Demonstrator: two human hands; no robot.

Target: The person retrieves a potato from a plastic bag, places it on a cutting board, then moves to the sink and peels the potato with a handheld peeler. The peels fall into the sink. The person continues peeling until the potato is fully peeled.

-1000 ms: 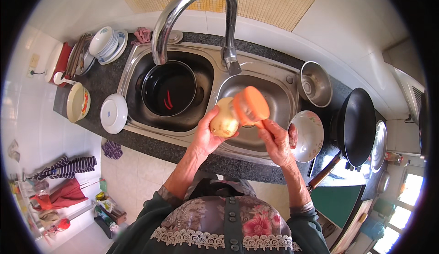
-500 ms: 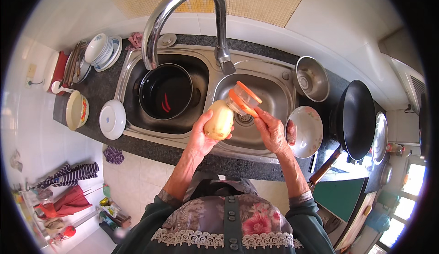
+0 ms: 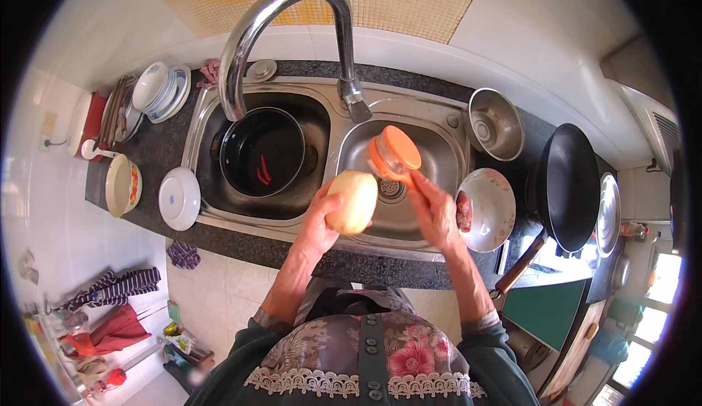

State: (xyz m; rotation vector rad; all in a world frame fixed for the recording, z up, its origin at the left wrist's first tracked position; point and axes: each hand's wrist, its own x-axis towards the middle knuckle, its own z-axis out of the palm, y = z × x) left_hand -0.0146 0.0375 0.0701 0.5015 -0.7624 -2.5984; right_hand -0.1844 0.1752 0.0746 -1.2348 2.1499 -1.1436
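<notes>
The dark stone surface (image 3: 161, 150) carries a steel double sink (image 3: 439, 124) under a tall curved tap (image 3: 292, 11); the sink's left basin holds a black pot (image 3: 263, 150) with something red in it; to the right a black wok (image 3: 570, 187) rests beside a steel bowl (image 3: 495, 123); a flowered bowl (image 3: 488, 209) sits at the sink's right rim, a white plate (image 3: 179, 198) at its left rim. Over the right basin the left hand (image 3: 322, 219) is clasped round a pale peeled potato (image 3: 352, 201), held above the drain; the right hand (image 3: 435, 212) grips an orange peeler (image 3: 393, 156), its head raised just beside the potato's top, apart from it as far as can be seen. The step looks to be peeling or trimming over the basin, nearly finished since the skin seems gone; the next stroke would call for the blade set against any remaining patch while the left hand turns the potato.
</notes>
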